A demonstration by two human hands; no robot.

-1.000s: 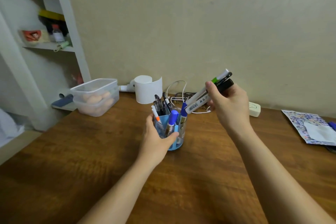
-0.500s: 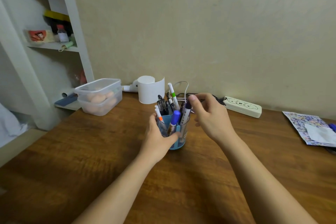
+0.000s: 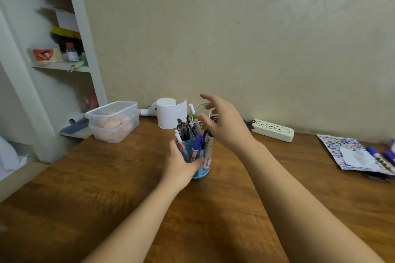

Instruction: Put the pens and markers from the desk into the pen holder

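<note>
A blue pen holder [image 3: 202, 172] stands upright mid-desk, packed with several pens and markers, among them a white marker with a green band [image 3: 195, 116] and a purple-capped marker [image 3: 197, 142]. My left hand [image 3: 181, 161] is wrapped around the holder's left side. Just above and right of the holder, my right hand [image 3: 224, 125] hovers with fingers spread and nothing in it. Purple markers [image 3: 379, 159] lie at the far right edge of the desk, on a patterned sheet.
A clear lidded plastic box [image 3: 113, 120] sits at the back left, a white roll [image 3: 171, 115] and cables behind the holder, a white power strip [image 3: 271, 129] along the wall. The patterned sheet [image 3: 339, 147] lies at the right. White shelving [image 3: 64, 49] rises on the left.
My right hand lowered the bundle of markers into the holder, let go of them and lifted away open. My left hand kept its grip on the holder.
</note>
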